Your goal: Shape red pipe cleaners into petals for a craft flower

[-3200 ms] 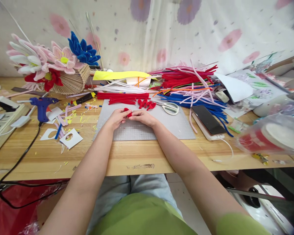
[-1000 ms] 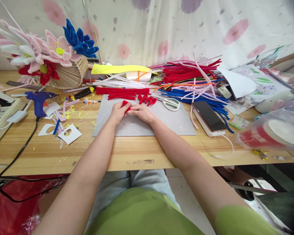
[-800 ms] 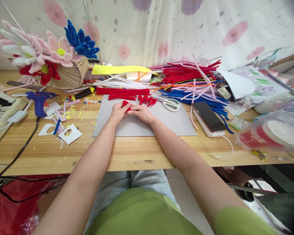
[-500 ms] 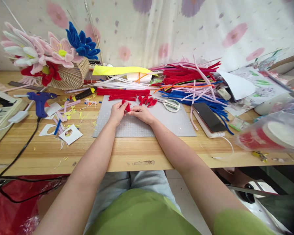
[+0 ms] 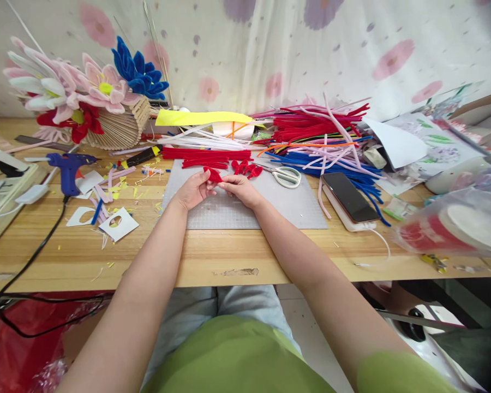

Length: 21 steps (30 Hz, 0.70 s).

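Above the grey cutting mat [image 5: 278, 210], my left hand [image 5: 194, 190] pinches a red fuzzy petal made of pipe cleaner [image 5: 213, 175] between thumb and fingers. My right hand [image 5: 240, 189] grips the right end of the same petal, its fingertips closed near the left fingers. Just behind the right hand lie several finished red petals [image 5: 242, 168] on the mat. Red pipe cleaners [image 5: 207, 157] are laid in a row along the mat's back edge. Scissors with pale handles [image 5: 287, 176] rest to the right of the petals.
A blue glue gun [image 5: 68, 173] stands at the left near paper scraps [image 5: 118, 224]. Fuzzy flowers [image 5: 102, 87] sit at the back left. Bundled pipe cleaners [image 5: 319, 128] fill the back right. A phone [image 5: 349, 196] on a white power bank and a bagged red cup [image 5: 437, 226] are at the right.
My left hand has turned and shifted slightly left, its palm showing more. The red petal now shows more openly between both hands.
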Tool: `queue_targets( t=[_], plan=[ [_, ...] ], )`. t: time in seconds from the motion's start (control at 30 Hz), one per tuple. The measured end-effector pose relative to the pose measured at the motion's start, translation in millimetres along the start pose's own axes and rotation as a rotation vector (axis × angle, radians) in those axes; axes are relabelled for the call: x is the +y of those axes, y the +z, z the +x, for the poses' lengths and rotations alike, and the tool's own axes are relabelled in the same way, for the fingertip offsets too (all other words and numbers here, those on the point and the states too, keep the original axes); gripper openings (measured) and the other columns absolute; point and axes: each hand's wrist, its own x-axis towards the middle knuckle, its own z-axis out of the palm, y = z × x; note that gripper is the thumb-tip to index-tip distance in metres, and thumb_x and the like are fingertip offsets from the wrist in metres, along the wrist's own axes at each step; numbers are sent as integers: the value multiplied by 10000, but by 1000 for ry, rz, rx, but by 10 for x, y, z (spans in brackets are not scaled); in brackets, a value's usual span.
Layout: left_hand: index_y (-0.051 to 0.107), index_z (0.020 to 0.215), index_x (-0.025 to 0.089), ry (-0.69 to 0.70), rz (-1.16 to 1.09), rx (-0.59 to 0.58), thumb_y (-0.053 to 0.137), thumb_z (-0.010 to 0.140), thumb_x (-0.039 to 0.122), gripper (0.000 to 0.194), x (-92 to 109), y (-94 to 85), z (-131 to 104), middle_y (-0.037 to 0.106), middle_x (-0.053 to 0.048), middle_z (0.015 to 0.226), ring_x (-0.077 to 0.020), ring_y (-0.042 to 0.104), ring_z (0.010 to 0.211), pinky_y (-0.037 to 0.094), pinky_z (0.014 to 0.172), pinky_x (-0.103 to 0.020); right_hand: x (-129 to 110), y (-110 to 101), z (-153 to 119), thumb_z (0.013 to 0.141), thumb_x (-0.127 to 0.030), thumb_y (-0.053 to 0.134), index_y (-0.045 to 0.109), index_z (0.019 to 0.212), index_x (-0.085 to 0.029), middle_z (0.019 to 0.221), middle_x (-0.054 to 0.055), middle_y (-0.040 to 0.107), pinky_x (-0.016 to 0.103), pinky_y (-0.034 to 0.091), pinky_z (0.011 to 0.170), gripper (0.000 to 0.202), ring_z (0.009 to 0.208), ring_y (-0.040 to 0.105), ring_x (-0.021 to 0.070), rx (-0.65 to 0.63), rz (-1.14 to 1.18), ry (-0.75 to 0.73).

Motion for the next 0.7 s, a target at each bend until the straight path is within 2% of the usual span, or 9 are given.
queue_targets(
  t=[0.07, 0.17, 0.27, 0.4, 0.6, 0.7],
  plan=[
    [657, 841, 140, -7, -38, -54, 776, 613, 351, 333, 24, -36, -25, 552, 30, 599, -61, 519, 534, 516, 527, -203, 2, -23, -19, 680, -508, 655, 672, 863, -139, 550, -47, 453, 212, 277, 499, 412, 513, 355, 61, -13, 74, 35],
    [665, 808, 130, 46, -13, 22, 797, 585, 305, 313, -4, -46, -8, 562, 30, 570, -57, 517, 515, 510, 520, -194, -17, -36, -35, 681, -491, 661, 660, 826, -134, 531, -49, 446, 208, 279, 494, 385, 511, 376, 61, -57, 124, 61],
    [662, 735, 123, 95, 32, 99, 808, 558, 325, 306, -51, -33, 33, 547, 34, 513, -55, 505, 478, 487, 495, -186, -58, -25, -41, 669, -483, 670, 647, 768, -130, 523, -50, 444, 212, 277, 494, 367, 508, 371, 61, -90, 95, 76],
    [651, 673, 121, 149, 77, 144, 813, 529, 354, 319, -80, -29, 60, 534, 36, 484, -62, 491, 451, 465, 470, -201, -94, -8, -43, 669, -469, 666, 641, 753, -129, 521, -52, 446, 216, 274, 496, 351, 505, 359, 59, -110, 62, 60],
    [635, 629, 118, 210, 140, 230, 790, 562, 345, 282, -123, -37, 88, 533, 33, 485, -71, 485, 443, 438, 461, -215, -99, 7, -38, 673, -445, 662, 626, 774, -127, 530, -55, 450, 215, 269, 485, 336, 491, 354, 57, -108, 46, 61],
    [645, 684, 120, 204, 153, 204, 780, 574, 388, 320, -128, -44, 96, 569, 20, 546, -76, 516, 504, 460, 506, -212, -64, 9, -17, 684, -441, 648, 623, 821, -123, 553, -53, 467, 215, 271, 480, 347, 486, 350, 57, -61, 29, 61]
  ],
)
